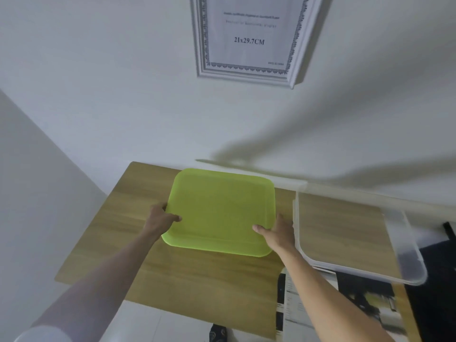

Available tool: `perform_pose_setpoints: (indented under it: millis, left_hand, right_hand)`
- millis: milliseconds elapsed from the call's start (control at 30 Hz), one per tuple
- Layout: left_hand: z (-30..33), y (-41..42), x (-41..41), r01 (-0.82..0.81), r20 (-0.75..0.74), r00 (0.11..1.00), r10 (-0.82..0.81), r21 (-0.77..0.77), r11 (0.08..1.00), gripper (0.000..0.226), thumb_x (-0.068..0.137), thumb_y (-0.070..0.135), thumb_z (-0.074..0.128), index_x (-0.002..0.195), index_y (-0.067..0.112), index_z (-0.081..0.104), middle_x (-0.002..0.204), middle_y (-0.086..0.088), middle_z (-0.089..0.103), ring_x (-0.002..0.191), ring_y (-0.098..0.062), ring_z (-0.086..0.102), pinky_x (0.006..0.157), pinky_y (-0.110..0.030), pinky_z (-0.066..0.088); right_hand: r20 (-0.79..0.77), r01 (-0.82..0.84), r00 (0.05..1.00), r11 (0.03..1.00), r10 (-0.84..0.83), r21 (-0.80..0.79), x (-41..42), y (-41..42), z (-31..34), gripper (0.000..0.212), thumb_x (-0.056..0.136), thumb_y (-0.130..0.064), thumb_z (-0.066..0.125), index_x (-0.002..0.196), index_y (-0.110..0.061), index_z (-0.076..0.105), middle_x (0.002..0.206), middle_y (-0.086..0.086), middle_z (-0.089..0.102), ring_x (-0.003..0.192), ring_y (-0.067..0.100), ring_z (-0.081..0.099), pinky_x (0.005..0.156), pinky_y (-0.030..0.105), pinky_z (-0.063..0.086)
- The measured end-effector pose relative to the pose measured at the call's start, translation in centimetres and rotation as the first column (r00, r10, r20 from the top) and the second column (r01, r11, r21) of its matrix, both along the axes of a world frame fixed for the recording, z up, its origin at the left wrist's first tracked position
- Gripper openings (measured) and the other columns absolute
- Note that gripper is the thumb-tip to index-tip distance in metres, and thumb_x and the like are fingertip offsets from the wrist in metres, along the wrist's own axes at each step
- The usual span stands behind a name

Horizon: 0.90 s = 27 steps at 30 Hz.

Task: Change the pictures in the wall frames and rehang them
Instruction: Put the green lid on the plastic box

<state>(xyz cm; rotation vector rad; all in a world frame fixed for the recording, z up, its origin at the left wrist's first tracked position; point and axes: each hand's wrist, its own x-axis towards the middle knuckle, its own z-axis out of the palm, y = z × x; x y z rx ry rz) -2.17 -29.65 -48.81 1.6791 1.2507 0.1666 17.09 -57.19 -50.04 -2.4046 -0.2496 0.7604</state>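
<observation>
Fingers of left hand curl round the left edge of the green tray, thumb on top of the rim, other fingers hidden under it. Right hand grips the tray's near-right corner the same way: thumb lies on the top face, remaining fingers wrapped over the edge. Tray is lime green, rounded square, translucent, nothing in it; it sits over the wooden bench. Can't tell if it rests on the bench or is slightly lifted.

Picture frame hangs on the white wall at 12 o'clock from the tray, well apart from both hands. Frame is white with moulded border, slightly tilted in view; the sheet inside reads "21x29.7CM" with an ornamental black border.

Clear plastic tray at 3 o'clock from the green one, just beside the right hand, overhanging the bench's right side. Printed sheets at 5 o'clock, partly under the clear tray, content blurred.
</observation>
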Motion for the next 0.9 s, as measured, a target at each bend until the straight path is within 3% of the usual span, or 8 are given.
perform_pose_setpoints:
  millis: [133,267,367,500,700,900]
  left_hand:
    - [-1.8,0.5,1.0,0.025,-0.017,1.000,-0.025,-0.008,1.000,0.052,0.066,0.002,0.083,0.114,0.001,0.066,0.100,-0.011,0.069,0.092,-0.028,0.065,0.078,-0.035,0.049]
    - [-3.2,0.4,2.1,0.048,-0.055,0.997,-0.049,-0.016,0.999,0.049,0.063,0.004,0.085,0.109,0.002,0.068,0.098,-0.011,0.070,0.092,-0.030,0.067,0.075,-0.033,0.048]
    - [-4.4,0.4,2.1,0.074,-0.117,0.991,-0.069,0.038,0.997,0.061,0.062,0.012,0.087,0.117,0.003,0.065,0.111,-0.012,0.062,0.103,-0.032,0.060,0.084,-0.038,0.049]
    - [-4.6,-0.1,2.2,0.096,-0.172,0.982,-0.080,0.086,0.992,0.068,0.066,0.015,0.085,0.128,0.003,0.059,0.123,-0.017,0.051,0.114,-0.036,0.053,0.093,-0.041,0.045]
    - [-3.8,-2.2,2.2,0.028,-0.215,0.976,0.023,0.227,0.973,0.076,0.079,0.026,0.077,0.143,0.006,0.041,0.140,-0.016,0.042,0.130,-0.033,0.040,0.102,-0.045,0.039]
    - [-2.9,-10.1,3.4,0.018,-0.064,0.998,0.010,0.421,0.907,0.050,0.082,0.025,0.070,0.126,0.009,0.055,0.117,-0.008,0.053,0.110,-0.026,0.047,0.087,-0.044,0.046]
  right_hand:
    - [-0.001,0.031,1.000,0.996,-0.031,-0.086,0.3,0.9,-1.9,0.069,0.077,-0.052,0.077,0.128,-0.014,0.051,0.135,0.015,0.049,0.126,0.034,0.048,0.097,0.046,0.050]
    - [0.007,0.064,0.998,0.986,-0.064,-0.157,0.5,0.9,-2.9,0.079,0.081,-0.047,0.077,0.141,-0.011,0.041,0.141,0.019,0.043,0.129,0.038,0.047,0.101,0.047,0.048]
    - [0.024,0.056,0.998,0.980,-0.053,-0.192,0.3,0.7,-3.6,0.086,0.081,-0.047,0.076,0.146,-0.010,0.035,0.143,0.020,0.041,0.131,0.038,0.045,0.103,0.048,0.046]
    - [0.071,0.016,0.997,0.972,0.001,-0.233,-0.3,0.5,-3.9,0.079,0.087,-0.048,0.069,0.146,-0.009,0.034,0.140,0.019,0.042,0.130,0.036,0.046,0.101,0.048,0.046]
    - [0.260,-0.087,0.952,0.958,0.160,-0.272,-1.5,0.3,-2.2,0.066,0.097,-0.044,0.055,0.147,-0.010,0.031,0.144,0.014,0.043,0.131,0.031,0.046,0.100,0.043,0.048]
    - [0.512,-0.211,0.826,0.971,0.236,-0.109,-1.5,-4.7,0.4,0.043,0.097,-0.035,0.055,0.136,-0.016,0.051,0.130,0.005,0.056,0.113,0.024,0.060,0.080,0.040,0.056]
